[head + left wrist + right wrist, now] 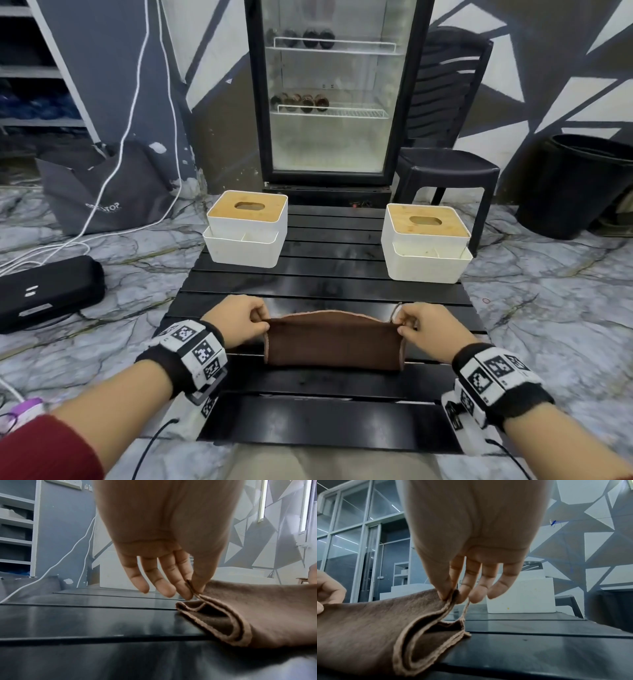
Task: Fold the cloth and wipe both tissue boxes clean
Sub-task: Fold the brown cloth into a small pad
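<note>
Head view, near edge: my two hands hold a brown cloth [334,342] that lies partly folded on the black slatted surface [325,284]. My left hand [236,320] pinches the cloth's upper left corner between thumb and forefinger; the left wrist view shows the other fingers [164,582] extended and free. My right hand [428,327] pinches the upper right corner likewise, with its remaining fingers [501,585] loose. Both wrist views show the lifted layer arching over a lower layer that rests flat on the surface. Farther back stand two white tissue boxes with wooden lids, well apart: one at the far left [247,228], one at the far right [426,241]. Beyond the surface I see a glass-door fridge [330,92] and a black stool [445,171].
</note>
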Available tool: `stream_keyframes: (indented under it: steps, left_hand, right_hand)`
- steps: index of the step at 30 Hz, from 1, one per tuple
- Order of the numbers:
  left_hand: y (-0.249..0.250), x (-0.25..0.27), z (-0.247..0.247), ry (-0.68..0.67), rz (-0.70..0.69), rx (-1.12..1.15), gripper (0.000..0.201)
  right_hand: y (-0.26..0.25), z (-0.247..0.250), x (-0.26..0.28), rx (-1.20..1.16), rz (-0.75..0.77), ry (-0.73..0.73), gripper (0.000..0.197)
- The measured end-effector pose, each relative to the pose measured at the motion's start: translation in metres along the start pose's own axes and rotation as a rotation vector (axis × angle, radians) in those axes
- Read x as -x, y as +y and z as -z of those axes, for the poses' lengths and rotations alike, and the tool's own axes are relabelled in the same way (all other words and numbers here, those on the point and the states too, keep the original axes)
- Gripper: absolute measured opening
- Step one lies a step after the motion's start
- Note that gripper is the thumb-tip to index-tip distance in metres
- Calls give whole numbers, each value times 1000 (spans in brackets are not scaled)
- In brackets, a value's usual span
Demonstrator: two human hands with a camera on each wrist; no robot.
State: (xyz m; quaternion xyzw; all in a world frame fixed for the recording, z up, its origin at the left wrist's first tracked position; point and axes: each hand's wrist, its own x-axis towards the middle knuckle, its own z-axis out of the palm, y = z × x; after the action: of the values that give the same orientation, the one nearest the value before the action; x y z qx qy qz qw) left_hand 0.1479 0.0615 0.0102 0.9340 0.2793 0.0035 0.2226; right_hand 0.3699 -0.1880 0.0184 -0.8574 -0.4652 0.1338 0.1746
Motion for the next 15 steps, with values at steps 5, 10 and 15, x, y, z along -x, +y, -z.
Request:
stream_keyframes:
  steps: [5,10,15]
  left_hand:
    - [-2,-21,-7,3,45,-28,4]
    - [-5,-31,-10,-39,41,-84,2]
    - [-8,-36,-12,-69,39,-84,5]
  right_hand:
    - [4,-4,-25,54,-24,-19,12]
    - [8,-6,-39,105,-61,-113,10]
    - [9,-6,-47,148,-72,-169,11]
